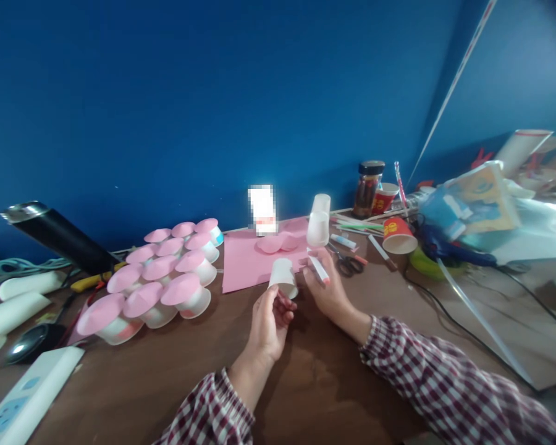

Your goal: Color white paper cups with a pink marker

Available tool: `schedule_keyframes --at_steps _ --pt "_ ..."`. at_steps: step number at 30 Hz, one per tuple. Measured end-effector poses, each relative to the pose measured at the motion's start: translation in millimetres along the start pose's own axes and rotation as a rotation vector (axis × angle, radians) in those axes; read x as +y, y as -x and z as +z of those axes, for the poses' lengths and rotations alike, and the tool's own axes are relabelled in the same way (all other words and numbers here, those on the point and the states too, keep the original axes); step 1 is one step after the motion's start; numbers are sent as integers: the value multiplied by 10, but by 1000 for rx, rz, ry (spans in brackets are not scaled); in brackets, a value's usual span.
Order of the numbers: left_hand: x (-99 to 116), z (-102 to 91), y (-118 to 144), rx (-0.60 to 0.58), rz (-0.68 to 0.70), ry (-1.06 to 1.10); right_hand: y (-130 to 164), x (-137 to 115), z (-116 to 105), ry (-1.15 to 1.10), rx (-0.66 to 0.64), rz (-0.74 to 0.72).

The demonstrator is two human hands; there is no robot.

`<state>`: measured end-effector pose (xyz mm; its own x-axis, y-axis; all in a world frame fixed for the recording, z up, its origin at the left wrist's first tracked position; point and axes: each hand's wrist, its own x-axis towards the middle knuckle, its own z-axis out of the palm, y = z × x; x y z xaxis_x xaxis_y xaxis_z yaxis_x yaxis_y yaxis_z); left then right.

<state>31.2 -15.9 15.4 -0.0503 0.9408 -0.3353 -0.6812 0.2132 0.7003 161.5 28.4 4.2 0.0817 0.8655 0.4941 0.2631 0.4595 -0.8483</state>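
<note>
Backdrop: deep blue wall point(213, 93) rising straight from the far edge of the brown table point(134, 383), with a white strip running up it at about 1 o'clock.
Left hand: left hand point(269, 324) sits near the middle of the table, fingers clamped on a small white paper cup point(283, 277) held upside down and tilted, lifted clear of the wood.
Right hand: right hand point(327, 287) lies just beside the cup at its 3 o'clock, fingers closed around a white glue stick point(319, 269) whose reddish end points toward 4 o'clock.
Beyond the hands: at 12 o'clock a pink paper sheet point(248, 262) lies flat, carrying cut pink paper discs point(275, 242) and a stack of clear plastic cups point(319, 222) at its right edge.
Left side: at 9 o'clock a tight cluster of pink-topped cups point(167, 281); past it a black flask point(58, 235) lying tilted, white rolls and a white power strip point(25, 398) at the near left edge.
Right side: scissors point(347, 262) near the right hand at 2 o'clock, then a red paper cup point(397, 235) on its side, a dark jar point(368, 188), straws and a heap of packaging; a black cable point(445, 315) crosses the table at 3 o'clock.
Open room: bare wood stretches from the hands toward 6 and 7 o'clock, between both plaid sleeves and to the near edge.
</note>
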Motion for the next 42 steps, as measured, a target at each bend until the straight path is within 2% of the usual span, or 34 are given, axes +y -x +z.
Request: schedule_keyframes --at_steps 9,13,24,33,42 --pt "73 51 -8 159 -92 63 17 -55 -7 97 -27 -45" --pt "111 54 -17 134 -78 158 44 -77 12 148 -57 -18" --pt "147 11 13 69 -59 230 58 8 41 239 -100 44" --pt "93 -137 111 44 -77 177 23 -35 43 205 -147 20" --pt "40 -126 100 15 -16 118 61 69 -17 239 -277 25"
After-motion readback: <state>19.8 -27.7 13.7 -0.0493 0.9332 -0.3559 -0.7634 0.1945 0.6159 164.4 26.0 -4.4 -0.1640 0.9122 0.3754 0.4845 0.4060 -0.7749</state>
